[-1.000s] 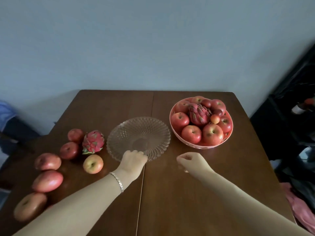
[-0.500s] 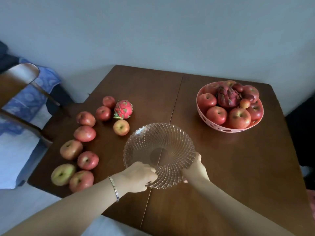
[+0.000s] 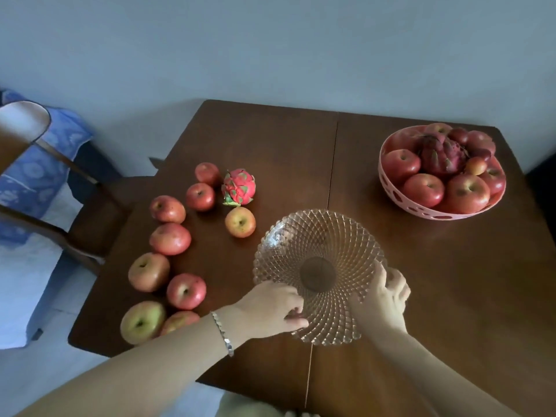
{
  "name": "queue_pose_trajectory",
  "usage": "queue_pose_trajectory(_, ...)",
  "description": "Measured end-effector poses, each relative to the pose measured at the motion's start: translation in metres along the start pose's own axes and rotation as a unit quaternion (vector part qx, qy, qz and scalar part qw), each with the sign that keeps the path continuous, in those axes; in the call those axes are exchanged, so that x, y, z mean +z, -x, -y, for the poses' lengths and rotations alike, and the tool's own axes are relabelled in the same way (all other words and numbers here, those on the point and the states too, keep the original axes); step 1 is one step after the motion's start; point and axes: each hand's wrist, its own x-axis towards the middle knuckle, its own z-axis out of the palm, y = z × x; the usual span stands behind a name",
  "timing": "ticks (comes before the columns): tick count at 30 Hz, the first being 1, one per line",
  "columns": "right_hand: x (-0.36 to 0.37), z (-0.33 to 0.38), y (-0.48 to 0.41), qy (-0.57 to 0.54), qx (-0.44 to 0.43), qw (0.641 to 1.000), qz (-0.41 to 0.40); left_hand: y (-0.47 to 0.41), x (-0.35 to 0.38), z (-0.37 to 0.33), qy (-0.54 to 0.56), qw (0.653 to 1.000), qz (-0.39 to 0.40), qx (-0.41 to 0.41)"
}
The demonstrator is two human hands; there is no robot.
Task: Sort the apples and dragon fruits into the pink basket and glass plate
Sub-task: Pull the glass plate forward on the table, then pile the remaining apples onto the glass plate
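Observation:
The empty glass plate (image 3: 319, 245) is tilted above the brown table, its near rim raised. My left hand (image 3: 270, 310) grips its near left rim and my right hand (image 3: 382, 299) grips its right rim. The pink basket (image 3: 391, 188) stands at the far right, filled with several apples and a dark dragon fruit (image 3: 440, 155). Left of the plate, several apples lie loose in a curve, one of them a pale apple (image 3: 240, 221) close to the plate. A bright pink dragon fruit (image 3: 239, 187) lies among them.
A wooden chair (image 3: 75, 206) with a blue patterned cloth stands off the table's left edge. The table (image 3: 451, 296) has a seam down its middle, and a grey wall rises behind it.
Both hands took hold of the glass plate, pulled it toward me and tilted it up. My head moved, so the view now looks further left and down.

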Motion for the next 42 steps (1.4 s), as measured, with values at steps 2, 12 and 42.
queue_pose_trajectory(2,0.012,0.035,0.009,0.005,-0.08,0.996,-0.023,0.007,-0.006,0.033,0.017,0.997,-0.08,0.005)
queue_pose_trajectory(12,0.145,0.186,0.056,0.089,-0.167,0.928,0.32,0.056,-0.02,0.179,0.017,0.975,0.055,-0.215)
queue_pose_trajectory(42,0.01,0.074,-0.021,-0.236,0.07,0.959,0.141,0.015,-0.037,0.093,0.435,0.878,-0.083,-0.182)
